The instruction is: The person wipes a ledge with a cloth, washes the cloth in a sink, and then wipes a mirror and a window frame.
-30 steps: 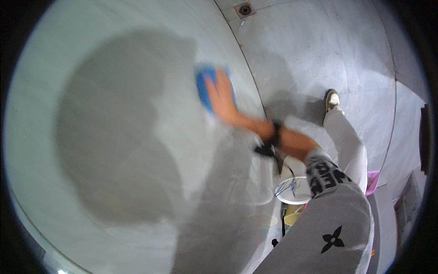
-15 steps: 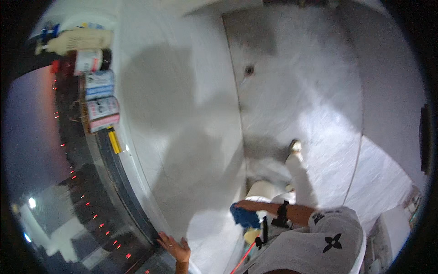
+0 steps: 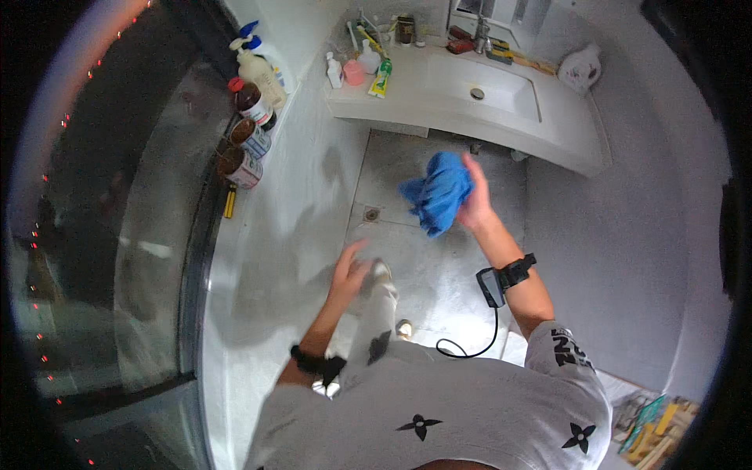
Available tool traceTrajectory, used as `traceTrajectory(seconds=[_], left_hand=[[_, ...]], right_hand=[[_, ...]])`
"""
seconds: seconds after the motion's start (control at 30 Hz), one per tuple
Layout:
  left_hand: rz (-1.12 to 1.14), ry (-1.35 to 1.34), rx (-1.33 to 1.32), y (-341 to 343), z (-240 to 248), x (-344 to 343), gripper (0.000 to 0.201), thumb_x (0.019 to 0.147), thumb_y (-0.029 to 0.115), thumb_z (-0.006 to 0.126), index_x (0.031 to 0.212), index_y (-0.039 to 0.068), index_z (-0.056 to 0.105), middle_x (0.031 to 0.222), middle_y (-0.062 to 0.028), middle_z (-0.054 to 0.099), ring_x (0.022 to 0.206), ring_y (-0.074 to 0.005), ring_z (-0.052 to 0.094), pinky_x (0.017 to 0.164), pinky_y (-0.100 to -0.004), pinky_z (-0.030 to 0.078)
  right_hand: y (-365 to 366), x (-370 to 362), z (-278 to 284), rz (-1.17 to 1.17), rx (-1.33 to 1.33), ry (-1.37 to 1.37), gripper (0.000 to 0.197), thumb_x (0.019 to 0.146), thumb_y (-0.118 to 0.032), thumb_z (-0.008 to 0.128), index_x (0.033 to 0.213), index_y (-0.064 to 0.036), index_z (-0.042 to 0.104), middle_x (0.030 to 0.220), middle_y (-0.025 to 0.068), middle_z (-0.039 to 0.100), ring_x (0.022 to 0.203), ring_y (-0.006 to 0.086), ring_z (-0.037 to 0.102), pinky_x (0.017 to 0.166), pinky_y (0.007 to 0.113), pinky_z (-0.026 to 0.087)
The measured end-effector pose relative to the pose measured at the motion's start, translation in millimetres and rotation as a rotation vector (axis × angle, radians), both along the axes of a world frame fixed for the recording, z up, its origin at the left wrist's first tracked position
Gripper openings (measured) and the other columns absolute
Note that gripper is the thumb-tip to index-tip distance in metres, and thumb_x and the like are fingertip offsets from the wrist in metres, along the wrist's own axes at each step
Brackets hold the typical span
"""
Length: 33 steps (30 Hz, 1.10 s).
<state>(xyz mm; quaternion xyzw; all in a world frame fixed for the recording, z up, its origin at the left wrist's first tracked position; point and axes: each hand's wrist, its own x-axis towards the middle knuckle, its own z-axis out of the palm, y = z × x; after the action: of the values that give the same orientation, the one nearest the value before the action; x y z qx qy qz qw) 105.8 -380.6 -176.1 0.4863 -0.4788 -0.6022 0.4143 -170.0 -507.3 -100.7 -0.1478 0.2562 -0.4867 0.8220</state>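
Note:
A crumpled blue cloth (image 3: 440,194) is gripped in my right hand (image 3: 475,205), held up over the floor in front of the sink counter. The thumb lies along its right side, and the other fingers are mostly hidden. To the left and lower, my left hand (image 3: 349,272) hangs in the air, slightly blurred, with nothing in it and its fingers apart. Straps circle both wrists, and a small dark device (image 3: 491,287) with a cable sits at the right one.
The counter (image 3: 572,149) holds a white sink (image 3: 489,88), a faucet (image 3: 481,35), a toothpaste tube (image 3: 381,78), a pink cup (image 3: 354,73) and a white jug (image 3: 580,69). Several bottles and cans, including a pump bottle (image 3: 261,77), line the window ledge. A drain (image 3: 371,214) sits in the floor.
My view has swung from the window side and floor to the sink counter. The blue cloth, still in my right hand, is now raised in front of me. My left hand is away from the window ledge.

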Motion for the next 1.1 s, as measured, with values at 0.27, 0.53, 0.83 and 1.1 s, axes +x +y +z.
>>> traceTrajectory(seconds=[0.27,0.53,0.83,1.1], left_hand=[[-0.419,1.058,0.649,-188.2,60.1,-90.8,0.048,0.094,0.037,0.040,0.132,0.008,0.041,0.135,-0.0156,0.041,0.123,-0.0326,0.043,0.100,-0.0562,0.033],[-0.479,1.124,0.696,-279.8,54.0,-149.6,0.052,0.094,0.038,0.041,0.132,0.003,0.038,0.135,-0.0147,0.042,0.121,-0.0286,0.044,0.103,-0.0457,0.033],[-0.351,0.520,0.280,-436.3,34.2,-199.8,0.037,0.091,0.026,0.056,0.117,0.001,0.049,0.108,-0.0052,0.055,0.099,-0.0138,0.052,0.084,-0.0283,0.042],[-0.340,0.176,-0.008,-542.3,58.4,-275.0,0.038,0.081,0.019,0.070,0.110,0.003,0.053,0.094,-0.0056,0.059,0.082,-0.0117,0.056,0.071,-0.0257,0.048]], right_hand=[[-42.0,-19.1,49.9,-0.151,-0.168,0.119,0.044,0.079,-0.023,0.053,0.115,0.0024,0.052,0.111,0.0174,0.060,0.105,0.0305,0.057,0.096,0.045,0.042],[-100.3,-56.5,104.2,-0.382,-0.227,0.790,0.032,0.075,-0.005,0.052,0.106,0.0024,0.057,0.091,0.0061,0.059,0.084,0.0156,0.056,0.078,0.027,0.047],[-168.9,-154.6,119.6,-0.278,-0.357,1.497,0.025,0.076,0.002,0.056,0.101,0.0008,0.060,0.094,0.0050,0.060,0.087,0.0123,0.055,0.081,0.025,0.044],[-335.8,-304.8,68.0,0.052,-1.050,2.024,0.033,0.074,-0.016,0.064,0.102,-0.0001,0.062,0.100,0.0154,0.062,0.091,0.0262,0.061,0.080,0.033,0.048]])
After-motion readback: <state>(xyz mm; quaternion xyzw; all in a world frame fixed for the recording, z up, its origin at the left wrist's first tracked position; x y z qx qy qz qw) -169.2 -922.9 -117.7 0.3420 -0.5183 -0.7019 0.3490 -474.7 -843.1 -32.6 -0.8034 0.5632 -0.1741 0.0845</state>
